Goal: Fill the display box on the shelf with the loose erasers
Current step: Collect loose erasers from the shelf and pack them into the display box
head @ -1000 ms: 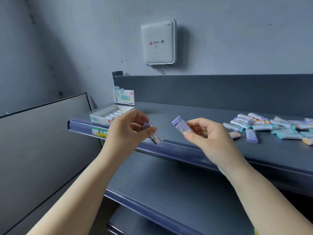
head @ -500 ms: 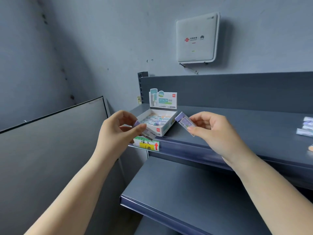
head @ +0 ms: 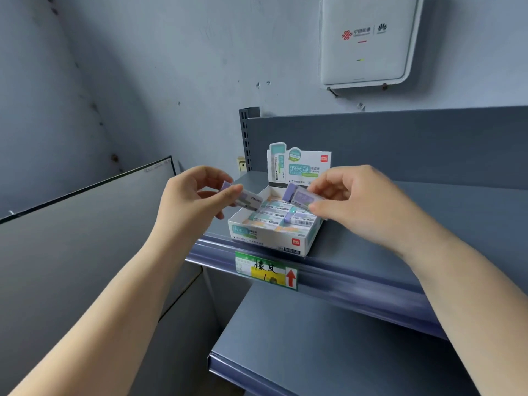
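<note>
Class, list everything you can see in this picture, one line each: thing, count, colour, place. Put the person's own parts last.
display box: one, white and teal, upper shelf's front edge
erasers in box: several, pastel sleeves, exact count unclear
held erasers: two, purple, left one beside the box, right one above it
price label: one, green and yellow, shelf rail
wall unit: one, white, wall
shelves: two, grey
left hand: pinches eraser
right hand: pinches eraser

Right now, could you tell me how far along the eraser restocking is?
The display box on the shelf already holds several erasers. In hand: the left hand and right hand each pinch one purple eraser at the box. Left: setting both in; the loose pile is out of view.
</note>
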The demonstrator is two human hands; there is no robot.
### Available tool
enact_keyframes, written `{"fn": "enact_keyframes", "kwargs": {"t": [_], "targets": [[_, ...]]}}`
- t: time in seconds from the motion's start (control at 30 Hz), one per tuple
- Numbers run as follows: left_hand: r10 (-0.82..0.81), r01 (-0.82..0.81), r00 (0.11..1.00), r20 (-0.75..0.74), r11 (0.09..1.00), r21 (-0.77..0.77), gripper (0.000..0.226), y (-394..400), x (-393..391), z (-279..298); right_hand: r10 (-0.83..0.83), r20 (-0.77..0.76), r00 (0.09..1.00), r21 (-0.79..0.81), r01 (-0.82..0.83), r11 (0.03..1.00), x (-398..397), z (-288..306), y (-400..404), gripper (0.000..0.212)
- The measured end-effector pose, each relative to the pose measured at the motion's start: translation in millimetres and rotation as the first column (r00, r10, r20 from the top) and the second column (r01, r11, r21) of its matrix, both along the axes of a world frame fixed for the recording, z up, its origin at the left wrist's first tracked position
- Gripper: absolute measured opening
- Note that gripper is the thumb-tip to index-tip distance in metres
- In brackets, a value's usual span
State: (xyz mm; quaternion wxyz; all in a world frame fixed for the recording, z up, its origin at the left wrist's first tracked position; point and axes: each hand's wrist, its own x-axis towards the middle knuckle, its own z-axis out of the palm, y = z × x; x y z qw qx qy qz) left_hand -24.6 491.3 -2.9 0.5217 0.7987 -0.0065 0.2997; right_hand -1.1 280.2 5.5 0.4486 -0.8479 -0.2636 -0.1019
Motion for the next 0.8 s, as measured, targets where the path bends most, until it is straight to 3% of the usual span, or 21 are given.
{"fn": "enact_keyframes", "kwargs": {"t": [0.27,0.57,0.8], "targets": [[-0.084,0.084,0.996,-0.008,0.996,-0.004,0.011,4.1,49.8,1.2,0.038,0.004,0.999,-0.286,-0.035,0.958,18.3,-0.4,16.4,0.009],[-0.300,0.309,0.950,-0.092,0.944,0.116,0.004,4.9,84.6,-2.7,0.005,-0.070,0.998,-0.264,-0.024,0.964,30.7,-8.6,19.2,0.006],[-0.445,0.477,0.872,-0.205,0.866,0.150,0.020,13.8,111.6,-9.6,-0.030,-0.130,0.991,-0.320,-0.013,0.947,30.8,0.1,26.7,0.006]]}}
